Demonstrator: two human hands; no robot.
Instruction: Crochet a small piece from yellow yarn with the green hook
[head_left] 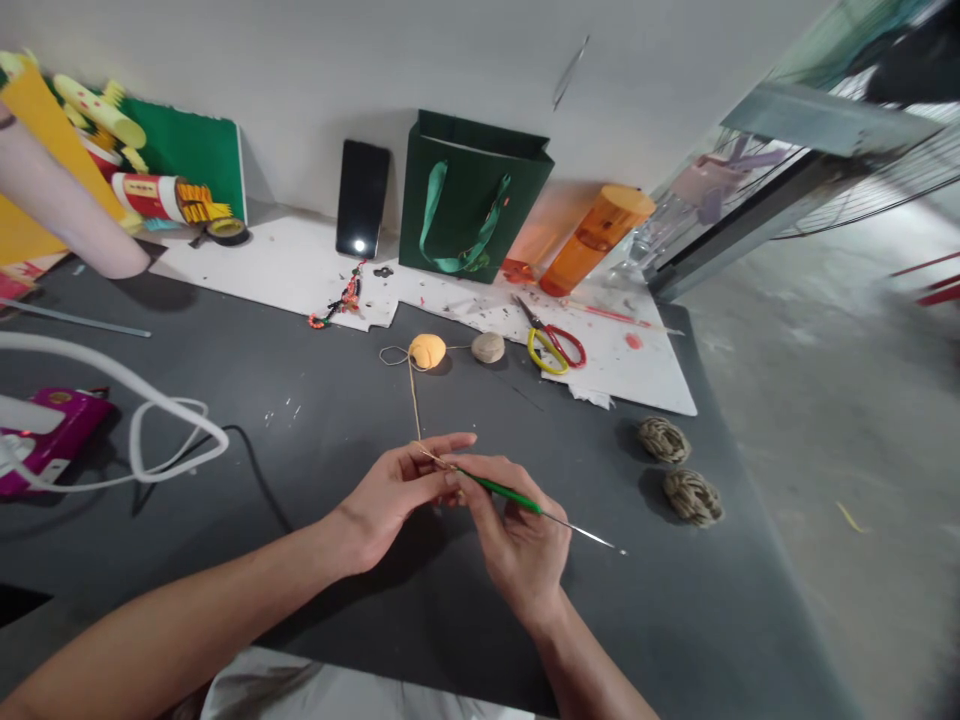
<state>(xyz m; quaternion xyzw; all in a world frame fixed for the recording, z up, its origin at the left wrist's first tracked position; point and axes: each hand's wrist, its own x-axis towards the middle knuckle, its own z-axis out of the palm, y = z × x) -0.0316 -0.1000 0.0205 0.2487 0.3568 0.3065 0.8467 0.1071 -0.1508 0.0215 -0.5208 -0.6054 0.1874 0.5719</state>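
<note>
My right hand (521,530) is closed round the green grip of a crochet hook (512,494), whose bare metal end points down to the right. Against its other tip my left hand (397,490) pinches the yarn (416,405), with one finger stretched out. That strand runs up from the left hand to a small yellow yarn ball (427,351) on the table. A greyish-beige yarn ball (488,347) lies just right of it, a thin thread between them. Any worked piece between the fingertips is mostly hidden.
Red-and-yellow-handled scissors (555,347) rest on a white board (645,375). Two brown yarn bundles (679,470) lie to the right. Behind stand a dark green gift bag (472,200), a phone (362,198) and an orange bottle (596,240). A white cable (180,410) loops at the left.
</note>
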